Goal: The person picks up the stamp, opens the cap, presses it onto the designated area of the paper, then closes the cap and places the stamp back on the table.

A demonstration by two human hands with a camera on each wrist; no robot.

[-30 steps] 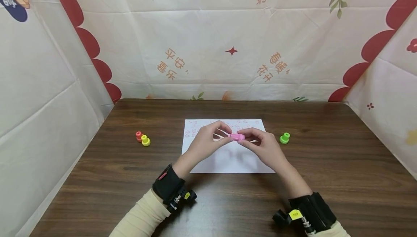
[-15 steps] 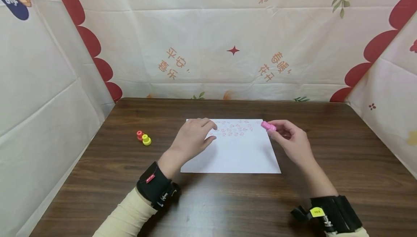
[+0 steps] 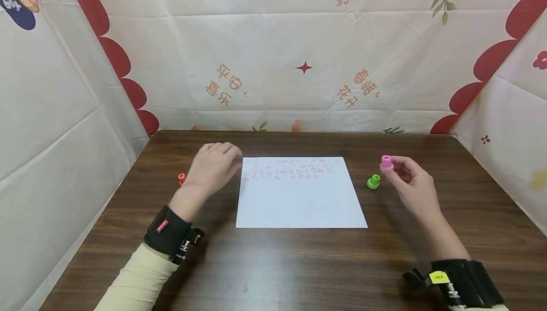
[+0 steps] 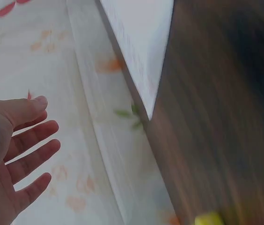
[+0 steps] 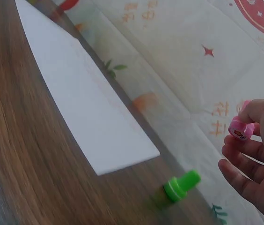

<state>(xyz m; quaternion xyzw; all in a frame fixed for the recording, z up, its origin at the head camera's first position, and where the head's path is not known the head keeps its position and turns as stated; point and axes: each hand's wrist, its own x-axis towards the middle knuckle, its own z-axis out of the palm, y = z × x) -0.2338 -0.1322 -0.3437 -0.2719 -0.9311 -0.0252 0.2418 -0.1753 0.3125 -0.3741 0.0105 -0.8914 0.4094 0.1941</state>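
Observation:
In the head view my right hand (image 3: pixel 412 183) pinches a small pink stamp (image 3: pixel 386 164) between thumb and fingers, raised above the table. The right wrist view shows the printed end of this stamp (image 5: pixel 240 130). A green stamp (image 3: pixel 373 182) stands on the table just left of that hand. My left hand (image 3: pixel 211 168) hovers left of the paper, holding nothing; its fingers are spread and relaxed in the left wrist view. Partly behind the left hand is a red stamp (image 3: pixel 181 178). A bit of yellow stamp (image 4: pixel 209 219) shows at the bottom of the left wrist view; the hand hides it in the head view.
A white paper sheet (image 3: pixel 299 202) lies mid-table, with rows of small red prints across its upper part. The brown wooden table (image 3: pixel 273 268) ends at a white printed cloth (image 3: pixel 265 64) behind, and similar cloth hangs at both sides.
Both hands held the pink stamp over the paper; they have parted. The right hand has carried it right, past the green stamp, and turned it upright. The left hand has moved left.

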